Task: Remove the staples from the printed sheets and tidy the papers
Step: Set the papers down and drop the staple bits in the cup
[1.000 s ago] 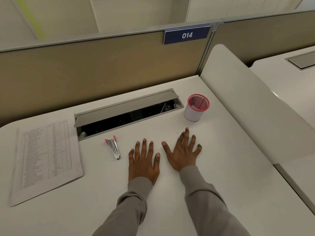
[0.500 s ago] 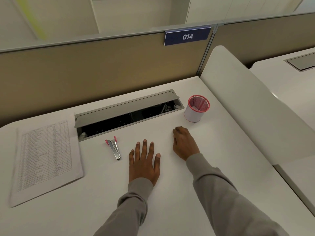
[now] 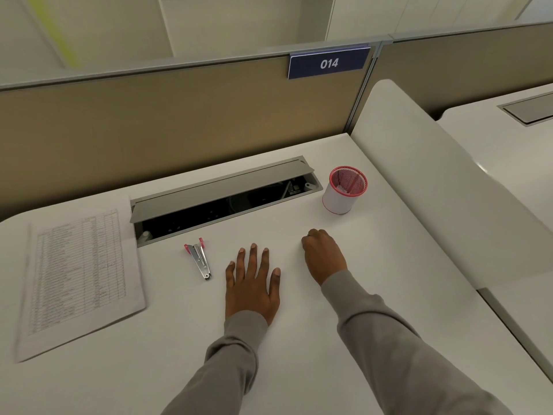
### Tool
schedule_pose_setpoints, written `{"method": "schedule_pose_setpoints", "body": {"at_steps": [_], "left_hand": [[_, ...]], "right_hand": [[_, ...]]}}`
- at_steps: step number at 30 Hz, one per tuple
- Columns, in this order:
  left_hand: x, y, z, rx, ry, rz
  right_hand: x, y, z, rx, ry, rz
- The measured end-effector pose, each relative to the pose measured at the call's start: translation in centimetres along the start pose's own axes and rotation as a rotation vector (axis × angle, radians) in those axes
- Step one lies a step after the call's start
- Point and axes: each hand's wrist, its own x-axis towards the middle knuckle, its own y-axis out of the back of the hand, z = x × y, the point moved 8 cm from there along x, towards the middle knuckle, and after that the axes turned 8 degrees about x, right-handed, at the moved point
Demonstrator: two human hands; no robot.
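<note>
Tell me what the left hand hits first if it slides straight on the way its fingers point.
The left hand lies flat, fingers pointing away. Ahead is bare desk, then probably the front rim of the open cable tray. The staple remover lies to its left, off that line.

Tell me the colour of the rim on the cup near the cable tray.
Red, above a white wall; the head view shows the cup best.

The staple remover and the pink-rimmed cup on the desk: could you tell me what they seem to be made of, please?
The staple remover looks like polished metal, given its silvery glint, with pink tabs, probably plastic. The cup shows pink mesh inside, likely coated wire; its smooth matt white wall may be paper or plastic.
</note>
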Motion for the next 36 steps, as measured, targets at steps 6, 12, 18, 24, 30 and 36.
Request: {"method": "schedule_pose_setpoints", "body": {"at_steps": [6,12,18,24,30,36], "left_hand": [[0.0,0.1,-0.1,0.000,0.001,-0.002],[0.0,0.1,0.0,-0.007,0.004,0.005],[0.0,-0.1,0.0,0.000,-0.001,-0.004],[0.0,0.0,0.0,0.003,0.001,0.006],[-0.1,0.0,0.0,-0.003,0.001,-0.001],[-0.1,-0.2,0.0,-0.007,-0.002,-0.014]], "right_hand": [[0.4,0.0,-0.1,-0.055,0.041,0.010],[0.5,0.0,0.1,-0.074,0.054,0.012],[1.2,-0.3,1.6,-0.049,0.033,0.045],[0.2,2.4,7.5,0.808,-0.545,0.205],[2.1,9.9,9.9,1.223,-0.644,0.570],[7.5,14.4,10.1,0.575,-0.461,0.444]]}}
